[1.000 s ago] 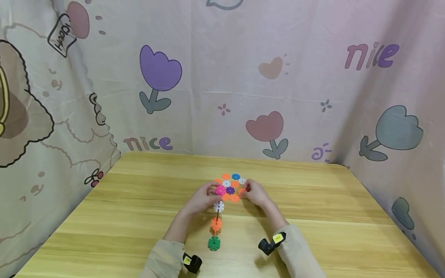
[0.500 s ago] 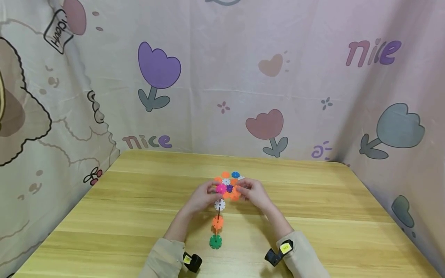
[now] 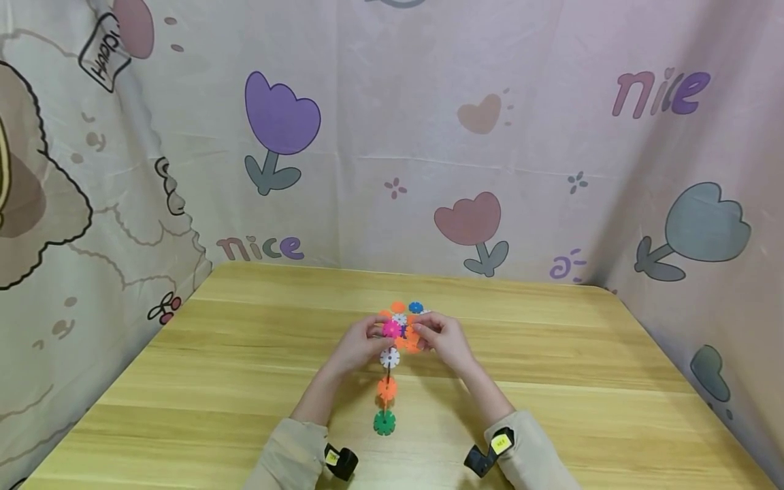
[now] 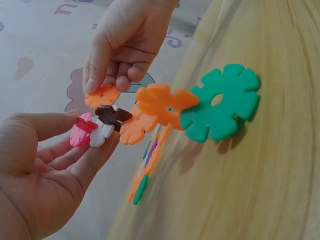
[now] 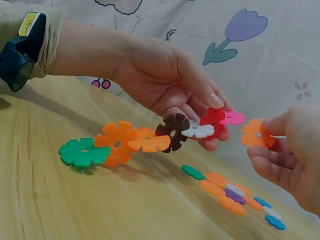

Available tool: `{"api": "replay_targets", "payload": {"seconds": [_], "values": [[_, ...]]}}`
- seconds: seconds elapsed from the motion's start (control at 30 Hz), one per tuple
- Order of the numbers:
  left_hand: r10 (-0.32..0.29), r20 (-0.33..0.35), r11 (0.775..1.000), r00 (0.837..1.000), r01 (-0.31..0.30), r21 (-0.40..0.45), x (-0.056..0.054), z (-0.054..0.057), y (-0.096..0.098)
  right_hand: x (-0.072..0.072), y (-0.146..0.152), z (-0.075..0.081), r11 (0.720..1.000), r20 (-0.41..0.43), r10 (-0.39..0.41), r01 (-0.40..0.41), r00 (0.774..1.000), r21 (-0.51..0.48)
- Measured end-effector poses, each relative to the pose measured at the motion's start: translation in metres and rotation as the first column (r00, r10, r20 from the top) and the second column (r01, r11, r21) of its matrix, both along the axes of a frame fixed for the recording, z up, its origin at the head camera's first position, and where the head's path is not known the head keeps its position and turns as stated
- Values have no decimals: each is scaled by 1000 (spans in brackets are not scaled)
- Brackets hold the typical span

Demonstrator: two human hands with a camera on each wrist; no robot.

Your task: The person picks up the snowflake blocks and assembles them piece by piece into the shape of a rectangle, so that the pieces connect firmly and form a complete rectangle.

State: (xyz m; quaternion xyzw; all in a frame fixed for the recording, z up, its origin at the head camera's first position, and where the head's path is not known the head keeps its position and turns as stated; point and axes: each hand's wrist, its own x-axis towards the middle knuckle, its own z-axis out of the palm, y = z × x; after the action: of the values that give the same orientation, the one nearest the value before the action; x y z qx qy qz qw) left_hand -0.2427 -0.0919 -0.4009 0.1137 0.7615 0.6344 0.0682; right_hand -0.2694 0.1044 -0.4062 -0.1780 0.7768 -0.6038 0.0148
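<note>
My left hand (image 3: 361,347) pinches one end of a chain of interlocking snowflake discs. Held at that end are a pink disc (image 5: 233,118) and a red disc (image 5: 212,122). A white disc (image 5: 198,130), a brown disc (image 5: 173,132), two orange discs and a green disc (image 4: 220,102) follow along the chain toward the person. Between thumb and fingers, my right hand (image 3: 449,340) pinches a single orange disc (image 5: 257,133). In the right wrist view a small gap separates this disc from the pink one.
Beyond the chain, loose discs (image 5: 232,205) in orange, white, purple, blue and green lie flat on the wooden table (image 3: 245,381). A patterned curtain (image 3: 380,102) hangs behind the table. Each wrist carries a small black camera (image 3: 339,463).
From the right side of the loose discs, my right hand has moved left, closer to the chain's pink end, with an orange disc in its fingers. My left hand keeps its hold on the chain.
</note>
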Motion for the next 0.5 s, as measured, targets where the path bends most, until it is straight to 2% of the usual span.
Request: {"api": "replay_targets", "payload": {"seconds": [0.13,0.3,0.4,0.5], "values": [[7,0,1000,1000,-7,7,1,0,1,0,-1,-1,1000,0,11,-11,1000,-12],[43,11,999,999,-43,10,2,1,1,0,-2,-2,999,5,41,-41,999,-14],[34,0,999,999,-34,7,1,0,0,0,-2,-1,999,-2,47,-47,999,-19],[5,-10,1000,1000,-5,6,3,2,0,9,-4,9,999,-11,52,-52,999,-15]]}}
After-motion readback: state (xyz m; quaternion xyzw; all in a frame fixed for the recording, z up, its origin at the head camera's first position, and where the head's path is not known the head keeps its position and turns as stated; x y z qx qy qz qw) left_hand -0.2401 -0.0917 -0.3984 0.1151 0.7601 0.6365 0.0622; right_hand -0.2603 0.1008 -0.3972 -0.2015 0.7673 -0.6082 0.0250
